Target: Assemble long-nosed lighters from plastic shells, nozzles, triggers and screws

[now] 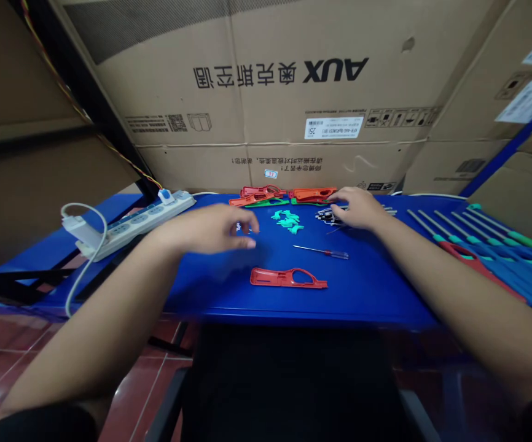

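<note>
My left hand [217, 230] hovers over the blue table with curled fingers, thumb and index finger apart and nothing visible between them. Small shiny pieces [239, 228] show just beyond its fingers, too small to name. My right hand [357, 207] reaches to a pile of black-and-white parts with thin wires [325, 215], its thumb and index finger spread; whether it touches them I cannot tell. Between the hands lie small mint-green plastic pieces [287, 221] and a screwdriver [321, 252] with a clear dark handle. A red plastic half-shell [289, 278] rests nearer me, hollow side up.
Orange, red and green shells lie in two stacks [259, 195] [312, 194] at the back. A power strip [139, 222] with plugs and cables stands left. Blue, red and green handled pieces with metal rods [496, 252] lie right. Cardboard [275, 98] walls the back.
</note>
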Tool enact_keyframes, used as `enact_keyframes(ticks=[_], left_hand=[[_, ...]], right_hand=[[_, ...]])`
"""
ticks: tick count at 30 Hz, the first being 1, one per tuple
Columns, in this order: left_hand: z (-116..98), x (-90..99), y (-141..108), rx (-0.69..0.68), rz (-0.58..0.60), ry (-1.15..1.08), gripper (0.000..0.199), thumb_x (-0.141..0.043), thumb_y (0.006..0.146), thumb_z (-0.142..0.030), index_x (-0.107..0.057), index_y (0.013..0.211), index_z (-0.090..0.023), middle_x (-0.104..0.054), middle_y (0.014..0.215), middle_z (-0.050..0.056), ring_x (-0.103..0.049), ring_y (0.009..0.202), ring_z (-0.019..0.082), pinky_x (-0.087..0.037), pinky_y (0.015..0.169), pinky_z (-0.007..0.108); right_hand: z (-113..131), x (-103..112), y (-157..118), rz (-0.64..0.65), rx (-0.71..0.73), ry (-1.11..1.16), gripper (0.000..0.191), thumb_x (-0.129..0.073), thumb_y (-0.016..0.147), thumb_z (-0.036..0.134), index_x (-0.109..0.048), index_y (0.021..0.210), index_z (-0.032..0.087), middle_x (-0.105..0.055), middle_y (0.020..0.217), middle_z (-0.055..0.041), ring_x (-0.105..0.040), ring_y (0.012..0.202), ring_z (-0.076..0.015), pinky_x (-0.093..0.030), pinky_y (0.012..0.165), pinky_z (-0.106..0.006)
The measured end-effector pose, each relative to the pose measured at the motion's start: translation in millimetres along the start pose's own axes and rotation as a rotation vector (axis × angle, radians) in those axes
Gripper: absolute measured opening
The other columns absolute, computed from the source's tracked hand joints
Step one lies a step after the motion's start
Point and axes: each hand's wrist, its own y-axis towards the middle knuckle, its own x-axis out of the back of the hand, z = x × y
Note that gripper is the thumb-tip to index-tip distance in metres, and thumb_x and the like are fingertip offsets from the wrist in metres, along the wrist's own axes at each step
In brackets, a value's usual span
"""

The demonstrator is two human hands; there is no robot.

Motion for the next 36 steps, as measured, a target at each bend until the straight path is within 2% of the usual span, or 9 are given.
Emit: enact_keyframes(ticks=[2,4,6,8,11,15,21,27,36], left_hand=[[8,14.9,26,0.068,-0.111,0.053,0.021,-0.072,0.078,-0.04,-0.074,0.097,-0.031,-0.072,0.089,-0.001,-0.065,0.077,0.019,-0.045,0.072,0.028],[22,20.7,52,0.215,-0.32,0.113,0.014,-0.07,0.082,-0.036,-0.075,0.092,-0.028,-0.072,0.086,-0.001,-0.066,0.079,0.019,-0.046,0.073,0.027],[40,16.8,75,0.305,-0.436,0.141,0.016,-0.067,0.085,-0.032,-0.074,0.097,-0.024,-0.073,0.095,0.003,-0.067,0.088,0.022,-0.047,0.077,0.029],[59,5.3,90,0.378,-0.477,0.158,0.017,-0.065,0.088,-0.031,-0.073,0.099,-0.022,-0.074,0.101,0.007,-0.067,0.095,0.025,-0.049,0.081,0.032],[81,-16.9,100,0.415,-0.43,0.193,0.02,-0.072,0.085,-0.036,-0.073,0.1,-0.023,-0.072,0.11,0.008,-0.065,0.107,0.027,-0.051,0.09,0.034],[94,-33.7,104,0.44,-0.329,0.248,0.032,-0.062,0.096,-0.037,-0.062,0.122,-0.019,-0.062,0.126,0.01,-0.062,0.111,0.023,-0.055,0.094,0.042],[97,-34.5,108,0.454,-0.281,0.266,0.033,-0.061,0.097,-0.035,-0.06,0.125,-0.019,-0.061,0.127,0.01,-0.063,0.11,0.023,-0.056,0.092,0.042],[95,-40.2,114,0.349,-0.29,0.264,0.032,-0.06,0.097,-0.035,-0.06,0.125,-0.019,-0.061,0.128,0.01,-0.063,0.11,0.022,-0.056,0.092,0.042],[84,-48.6,123,0.252,-0.333,0.312,0.031,-0.06,0.098,-0.037,-0.061,0.123,-0.019,-0.061,0.127,0.01,-0.062,0.11,0.022,-0.055,0.094,0.043]], right_hand=[[4,0,-1,-0.027,0.015,0.017,0.03,-0.051,0.091,0.029,-0.075,0.107,0.021,-0.073,0.113,-0.0093,-0.064,0.109,-0.0267,-0.047,0.099,-0.041],[4,0,-5,-0.047,0.017,0.024,0.031,-0.05,0.092,0.031,-0.075,0.105,0.02,-0.073,0.112,-0.0104,-0.064,0.109,-0.0274,-0.047,0.1,-0.041],[0,-2,-10,-0.054,0.007,0.024,0.03,-0.051,0.091,0.031,-0.076,0.104,0.019,-0.074,0.11,-0.0109,-0.064,0.108,-0.0281,-0.047,0.099,-0.042],[-6,-5,-13,-0.049,-0.014,0.026,0.028,-0.053,0.089,0.03,-0.076,0.102,0.019,-0.074,0.109,-0.0105,-0.066,0.105,-0.0274,-0.049,0.096,-0.041],[-13,-9,-16,-0.038,-0.044,0.034,0.027,-0.055,0.088,0.028,-0.075,0.103,0.019,-0.074,0.107,-0.0098,-0.068,0.1,-0.0256,-0.051,0.092,-0.039],[-13,-11,-15,-0.033,-0.045,0.037,0.027,-0.056,0.088,0.03,-0.075,0.104,0.02,-0.074,0.11,-0.0098,-0.066,0.105,-0.0272,-0.05,0.095,-0.04],[-11,-11,-15,-0.038,-0.046,0.045,0.027,-0.057,0.087,0.029,-0.075,0.105,0.021,-0.074,0.109,-0.0093,-0.066,0.103,-0.0267,-0.05,0.095,-0.041],[-15,-12,-15,-0.041,-0.068,0.052,0.027,-0.056,0.088,0.031,-0.076,0.103,0.021,-0.074,0.11,-0.0097,-0.066,0.105,-0.0271,-0.05,0.096,-0.041],[-8,-12,-15,0.002,-0.022,0.033,0.027,-0.057,0.088,0.03,-0.076,0.104,0.022,-0.074,0.107,-0.0083,-0.066,0.103,-0.0257,-0.05,0.094,-0.038]])
